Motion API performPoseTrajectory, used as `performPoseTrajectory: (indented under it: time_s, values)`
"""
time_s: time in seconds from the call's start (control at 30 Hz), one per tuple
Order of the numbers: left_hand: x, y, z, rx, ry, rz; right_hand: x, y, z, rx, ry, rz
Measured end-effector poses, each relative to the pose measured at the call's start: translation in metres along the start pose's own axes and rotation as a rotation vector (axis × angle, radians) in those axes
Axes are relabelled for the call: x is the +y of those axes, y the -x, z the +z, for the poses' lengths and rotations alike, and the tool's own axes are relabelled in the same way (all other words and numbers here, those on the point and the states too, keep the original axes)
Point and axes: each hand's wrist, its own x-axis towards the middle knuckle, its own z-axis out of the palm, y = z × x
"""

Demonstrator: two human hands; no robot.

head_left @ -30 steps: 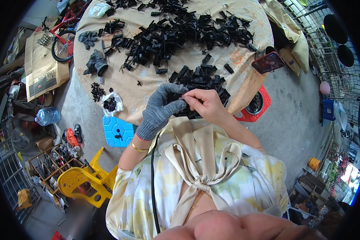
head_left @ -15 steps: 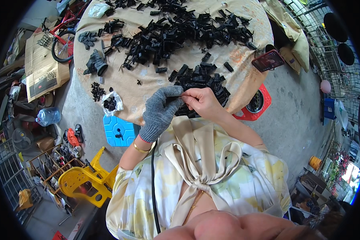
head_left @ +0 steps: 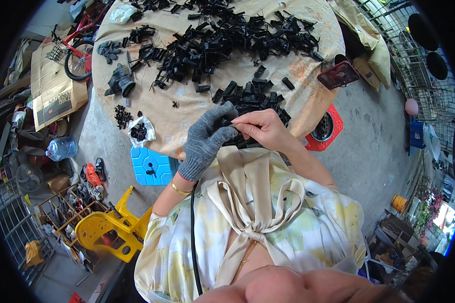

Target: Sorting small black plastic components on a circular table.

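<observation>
My left hand (head_left: pixel 201 144), in a grey knit glove, is over the table's near edge with its fingers curled toward the thumb. My bare right hand (head_left: pixel 270 130) meets it there, thumb and forefinger pinched beside the gloved thumb tip. A thin dark sliver shows at the pinch, too small to name; whatever the glove grips is mostly hidden. Just beyond both hands lies a heap of black plastic parts (head_left: pixel 255 95). A larger heap of black parts with thin prongs (head_left: pixel 212 50) spreads across the far half of the cloth-covered table (head_left: pixel 156 106).
On the table's left are dark grey gloves (head_left: pixel 120 82), small black bits (head_left: pixel 123 117) and a white bag (head_left: pixel 149 130) holding more. A phone (head_left: pixel 337 76) leans at the right edge. Blue stool (head_left: pixel 162 171), red stool (head_left: pixel 335 118) and yellow chair (head_left: pixel 93 227) stand around.
My right hand has shifted slightly right and toward me. The gloved fingers and thumb have spread a little wider, while the heaps look the same.
</observation>
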Motion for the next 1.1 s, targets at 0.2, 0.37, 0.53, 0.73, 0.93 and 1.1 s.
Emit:
performPoseTrajectory:
  time_s: [0.2,0.37,0.53,0.73,0.93,1.1]
  values:
    - [0.007,0.002,0.009,0.022,-0.331,0.108,-0.002,0.002,-0.007,-0.034,0.041,0.012]
    - [-0.004,0.006,0.003,0.036,-0.319,0.159,-0.001,0.001,-0.009,-0.099,0.011,0.009]
    - [-0.002,0.006,0.005,0.052,-0.434,0.226,-0.003,0.002,0.001,-0.049,-0.081,0.213]
    - [0.003,-0.001,0.005,0.12,-0.696,0.437,-0.008,0.004,0.014,0.165,0.022,0.074]
    - [0.007,-0.004,0.009,0.09,-0.881,0.511,-0.002,0.004,0.014,0.159,-0.033,0.161]
    - [-0.007,0.002,0.01,0.169,-0.236,0.128,0.001,-0.002,0.004,0.041,-0.15,0.238]
